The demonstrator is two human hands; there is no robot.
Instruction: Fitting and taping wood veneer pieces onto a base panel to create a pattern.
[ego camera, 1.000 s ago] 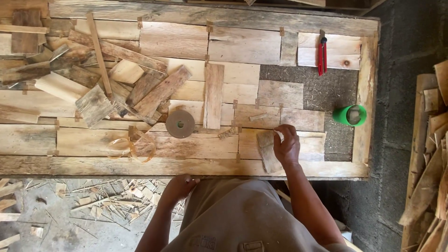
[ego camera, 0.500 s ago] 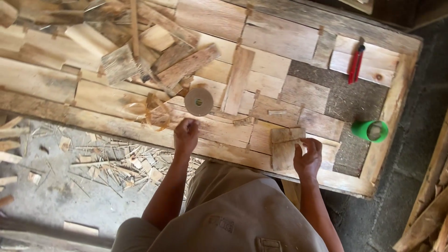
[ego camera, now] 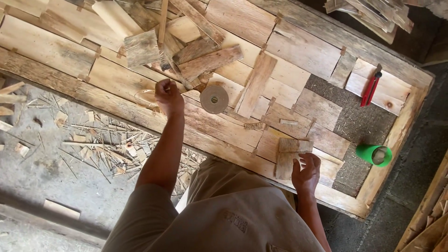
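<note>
A large panel (ego camera: 116, 109) of pale wooden planks lies in front of me. My left hand (ego camera: 168, 96) hovers over its near edge with the fingers curled, and nothing shows in it. It is just below a heap of loose plank offcuts (ego camera: 205, 63) and left of a brown tape roll (ego camera: 214, 99). My right hand (ego camera: 307, 171) grips the lower right edge of a small plank piece (ego camera: 287, 156), which lies flat on the panel.
A green cup (ego camera: 373, 155) stands on the dark bare patch (ego camera: 354, 119) at the right. Red-handled pliers (ego camera: 371, 88) lie on a far plank. Wood chips (ego camera: 102, 144) litter the concrete floor at the left. Stacked boards (ego camera: 429, 219) lean at the right.
My left hand has come up from beside my body and reached left along the panel's near edge toward the offcut heap. My right hand stays on the small plank piece. The view has tilted.
</note>
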